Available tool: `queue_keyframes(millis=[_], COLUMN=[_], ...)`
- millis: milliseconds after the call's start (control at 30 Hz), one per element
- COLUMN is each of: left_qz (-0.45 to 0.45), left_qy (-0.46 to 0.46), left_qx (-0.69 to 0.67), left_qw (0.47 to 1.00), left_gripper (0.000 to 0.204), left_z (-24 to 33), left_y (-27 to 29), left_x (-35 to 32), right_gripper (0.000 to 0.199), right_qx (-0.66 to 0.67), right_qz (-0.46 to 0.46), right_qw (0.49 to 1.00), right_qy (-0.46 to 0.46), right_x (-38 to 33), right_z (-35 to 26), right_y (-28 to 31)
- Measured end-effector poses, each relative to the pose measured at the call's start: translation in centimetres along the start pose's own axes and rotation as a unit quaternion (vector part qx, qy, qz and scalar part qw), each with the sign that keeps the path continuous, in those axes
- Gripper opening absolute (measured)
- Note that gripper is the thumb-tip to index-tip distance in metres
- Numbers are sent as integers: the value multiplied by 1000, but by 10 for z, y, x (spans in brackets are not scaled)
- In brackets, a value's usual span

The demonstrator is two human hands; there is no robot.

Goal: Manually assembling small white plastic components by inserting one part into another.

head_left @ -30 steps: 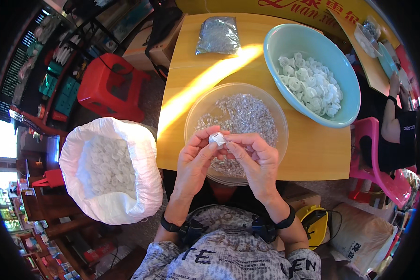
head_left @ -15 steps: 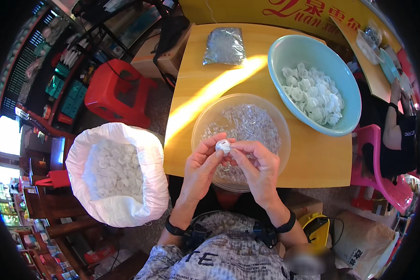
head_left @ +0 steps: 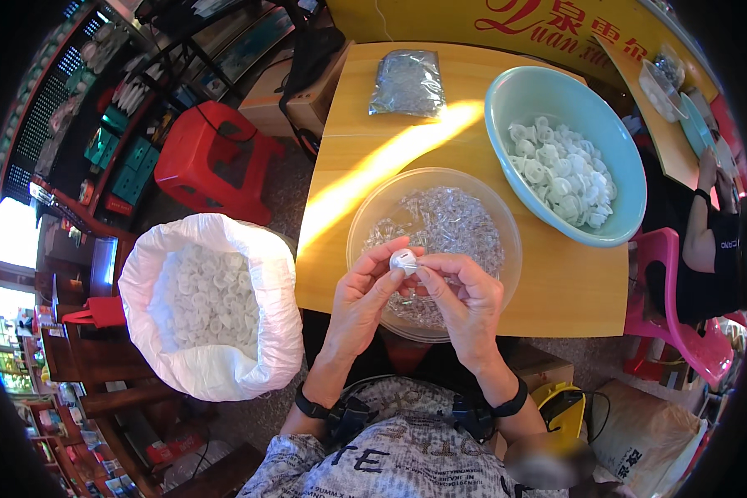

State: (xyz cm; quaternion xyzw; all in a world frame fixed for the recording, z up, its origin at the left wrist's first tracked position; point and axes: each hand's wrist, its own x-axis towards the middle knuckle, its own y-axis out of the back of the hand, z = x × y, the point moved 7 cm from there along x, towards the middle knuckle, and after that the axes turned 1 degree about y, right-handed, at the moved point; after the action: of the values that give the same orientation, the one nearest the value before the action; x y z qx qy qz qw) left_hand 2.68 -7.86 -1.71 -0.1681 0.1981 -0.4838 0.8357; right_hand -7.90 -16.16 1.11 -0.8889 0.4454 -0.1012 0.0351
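Observation:
Between the fingertips of both hands is a small round white plastic cap with a dark slot in its face. My left hand pinches it from the left with thumb and fingers. From the right, my right hand closes thumb and forefinger on its other edge. Both hands are above the near part of a round clear tub, which holds many small clear plastic pieces. At the far right of the table, a light blue basin carries a heap of white plastic caps.
A white sack full of whitish plastic parts stands left of the table. A clear bag of parts lies at the table's far side. A red stool is beyond the sack; a pink chair and another person are at right.
The whole view has shifted slightly, with the scene a little further right. Both hands keep hold of the white cap in nearly the same pose.

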Motion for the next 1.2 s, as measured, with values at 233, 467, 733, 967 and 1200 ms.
queue_keyframes(millis=[233,467,733,967,1200], left_qz=[7,2,6,1,-3], left_qy=[10,14,4,23,24], left_qx=[-5,3,28,20,29], left_qw=[1000,1000,1000,1000,999], left_gripper=[39,39,40,40,40], left_z=[0,0,2,1,2], left_y=[1,2,3,2,2], left_x=[0,0,0,-2,-2], right_gripper=[12,11,9,11,12], right_qx=[-16,-2,-2,-21,-37], right_qz=[-4,-5,-8,-14,-12], right_qw=[1000,1000,1000,1000,999], right_qy=[14,2,6,18,22], right_x=[-1,-1,-1,-3,-3], right_z=[-2,0,-2,-3,-4], right_y=[1,1,1,2,3])
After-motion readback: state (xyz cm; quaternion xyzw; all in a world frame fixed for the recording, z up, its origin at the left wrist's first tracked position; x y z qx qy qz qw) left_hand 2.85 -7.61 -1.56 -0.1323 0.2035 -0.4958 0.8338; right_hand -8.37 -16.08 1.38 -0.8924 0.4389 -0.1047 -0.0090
